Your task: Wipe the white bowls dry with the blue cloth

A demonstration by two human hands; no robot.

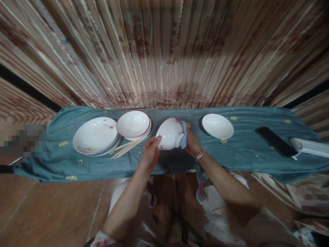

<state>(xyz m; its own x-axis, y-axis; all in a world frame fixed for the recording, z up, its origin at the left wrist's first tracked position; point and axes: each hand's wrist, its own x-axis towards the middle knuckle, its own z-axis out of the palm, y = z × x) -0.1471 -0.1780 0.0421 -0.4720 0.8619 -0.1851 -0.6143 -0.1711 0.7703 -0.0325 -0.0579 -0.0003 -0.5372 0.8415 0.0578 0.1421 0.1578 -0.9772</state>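
Nearest the camera, the person's two bare forearms reach forward over white-trousered legs and a brown tiled floor [51, 209]. A bracelet [199, 155] sits on the right wrist.

The left hand [149, 153] grips a white bowl [169, 134] from the left side, thumb up on its outer wall and fingers curled beneath. The bowl is tipped on its side with its foot turned toward the right, held just above the near part of the desk [231, 157], which is draped in a teal cloth with small yellow motifs. The right hand [192, 144] is closed on a pale blue rag [183, 134] and presses it against the bowl's base, so the rag lies between the palm and the bowl.

Just left of the left hand, a bundle of chopsticks [130, 146] lies slanted on the cloth, its far end touching a stack of red-rimmed bowls [133, 124]. Left of that, touching it or nearly so, is a stack of wide white plates [95, 136] with a small floral print.

To the right of the hands, a single shallow white dish [217, 126] stands alone. Farther right lies a dark phone [276, 141], face up and slanted, and beside it a white bar-shaped object [309, 146] at the frame's edge.

Behind the desk hangs a pleated curtain [164, 51] with a faded reddish pattern.
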